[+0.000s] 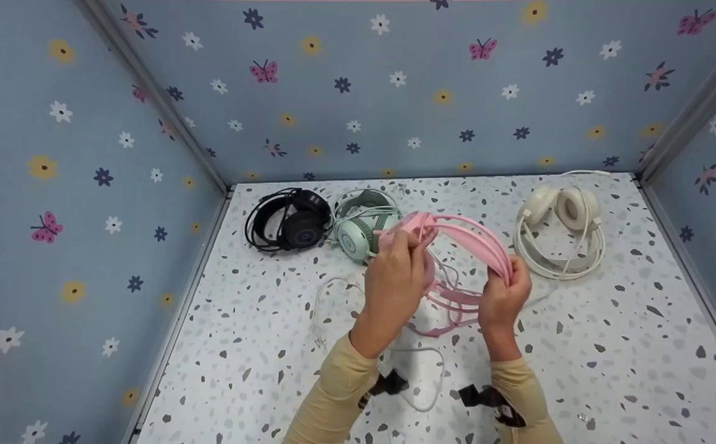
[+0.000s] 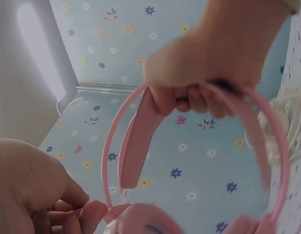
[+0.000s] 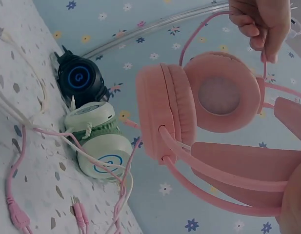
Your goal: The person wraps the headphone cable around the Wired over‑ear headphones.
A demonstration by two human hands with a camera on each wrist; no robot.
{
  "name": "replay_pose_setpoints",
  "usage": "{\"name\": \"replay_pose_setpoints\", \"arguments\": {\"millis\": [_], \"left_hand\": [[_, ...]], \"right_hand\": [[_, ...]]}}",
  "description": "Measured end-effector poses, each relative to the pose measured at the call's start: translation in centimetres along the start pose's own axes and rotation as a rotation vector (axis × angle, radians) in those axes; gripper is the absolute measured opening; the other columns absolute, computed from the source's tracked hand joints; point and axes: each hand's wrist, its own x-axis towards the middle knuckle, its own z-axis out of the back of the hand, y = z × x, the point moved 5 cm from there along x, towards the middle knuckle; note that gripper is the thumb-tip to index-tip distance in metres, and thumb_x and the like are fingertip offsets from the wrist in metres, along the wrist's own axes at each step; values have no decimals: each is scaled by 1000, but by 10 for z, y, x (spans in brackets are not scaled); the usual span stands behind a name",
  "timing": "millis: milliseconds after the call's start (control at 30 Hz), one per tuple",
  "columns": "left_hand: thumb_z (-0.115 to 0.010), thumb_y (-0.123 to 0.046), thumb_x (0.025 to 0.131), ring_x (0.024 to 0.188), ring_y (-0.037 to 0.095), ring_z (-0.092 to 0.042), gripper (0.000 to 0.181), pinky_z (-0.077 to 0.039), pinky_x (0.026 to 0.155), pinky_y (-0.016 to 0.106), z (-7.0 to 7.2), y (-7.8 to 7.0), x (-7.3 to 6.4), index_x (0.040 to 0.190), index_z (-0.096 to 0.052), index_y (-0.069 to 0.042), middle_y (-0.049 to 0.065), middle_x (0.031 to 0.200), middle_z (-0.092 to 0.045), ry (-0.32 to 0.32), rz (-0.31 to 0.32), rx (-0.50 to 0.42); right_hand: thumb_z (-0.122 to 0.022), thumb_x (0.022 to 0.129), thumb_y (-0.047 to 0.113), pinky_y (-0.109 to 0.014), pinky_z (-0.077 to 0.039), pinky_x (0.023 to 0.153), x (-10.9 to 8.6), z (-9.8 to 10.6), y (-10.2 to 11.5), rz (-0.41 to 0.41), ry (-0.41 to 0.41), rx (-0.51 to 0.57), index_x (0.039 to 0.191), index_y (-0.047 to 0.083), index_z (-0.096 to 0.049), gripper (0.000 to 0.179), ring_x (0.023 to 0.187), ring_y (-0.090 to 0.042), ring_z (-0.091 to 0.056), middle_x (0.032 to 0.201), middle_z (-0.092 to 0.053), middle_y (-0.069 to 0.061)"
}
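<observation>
My right hand (image 1: 504, 296) grips the headband (image 2: 140, 146) of a pair of pink headphones (image 1: 475, 237), holding them up over the table. At the earcup end, my left hand (image 1: 395, 277) pinches the thin pink cable (image 3: 195, 34) close to one earcup. In the right wrist view both padded earcups (image 3: 218, 92) show, one facing the camera. More pink cable (image 1: 438, 332) hangs in loops below the headphones and lies on the table.
Black headphones (image 1: 305, 228) and mint green headphones (image 1: 353, 237) lie side by side at the back left. Cream headphones (image 1: 573, 209), wrapped in their cable, lie at the back right. A loose white cable (image 1: 438, 370) runs across the speckled table (image 1: 240, 370). Flowered panels (image 1: 358, 111) wall it in.
</observation>
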Motion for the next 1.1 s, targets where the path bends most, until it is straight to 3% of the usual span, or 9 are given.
{"name": "replay_pose_setpoints", "arguments": {"millis": [100,233,433,600,700,800,933,1000,1100], "left_hand": [[-57,-14,98,57,15,-59,6,-46,53,32,-12,7,-16,97,-56,-8,-1,68,-61,-1,56,-266],[-54,-10,100,51,6,-56,4,-47,51,25,-22,16,-35,104,-55,-8,-3,72,-64,44,157,-514],[-51,-15,102,45,4,-53,8,-45,47,26,-5,18,-38,102,-57,-9,-4,61,-56,170,165,-379],[-42,-27,106,50,13,-49,27,-40,49,31,2,23,-46,85,-53,-14,-6,57,-45,430,133,-206],[-36,-33,107,52,15,-53,35,-41,50,31,-9,29,-58,82,-53,-14,-2,59,-47,585,153,-320],[-34,-36,107,51,12,-57,38,-44,54,29,-21,36,-69,85,-57,-16,-2,59,-54,659,191,-428],[-34,-38,107,49,11,-43,40,-38,53,29,-29,51,-74,77,-52,-18,-7,57,-44,632,168,-304],[-39,-35,106,50,14,-41,40,-41,56,32,-33,63,-68,73,-50,-16,-4,57,-41,552,133,-217],[-48,-26,103,73,24,-60,33,-47,83,43,-42,83,-56,77,-61,-11,3,69,-57,388,32,-53]], "right_hand": [[-48,86,-12,-19,-27,39,-1,-1,-5,-75,-48,159,76,2,-53,18,41,-7,-34,52,-38,1],[-47,84,-13,-20,-26,37,-6,2,-6,-84,-78,203,76,1,-53,18,38,-7,-33,51,-37,0],[-48,82,-17,-19,-28,44,-6,4,5,77,-113,117,77,-7,-53,13,46,-7,-36,59,-43,-2],[-45,75,-20,-20,-30,51,-5,10,16,237,-172,-5,74,-15,-46,5,54,-8,-39,63,-42,-2],[-43,72,-21,-19,-30,51,-1,20,20,257,-245,-15,73,-12,-47,10,53,-8,-38,62,-42,-2],[-41,71,-22,-19,-31,50,3,28,22,250,-290,28,72,-9,-48,15,51,-8,-38,62,-41,-3],[-39,72,-23,-19,-30,45,6,32,24,212,-283,145,72,-8,-49,18,46,-10,-35,57,-39,-5],[-38,72,-22,-20,-28,41,9,35,26,194,-263,246,73,-9,-49,17,42,-12,-31,54,-36,-6],[-35,74,-20,-22,-22,37,19,41,29,187,-179,444,75,-12,-46,15,38,-14,-23,49,-28,-7]]}}
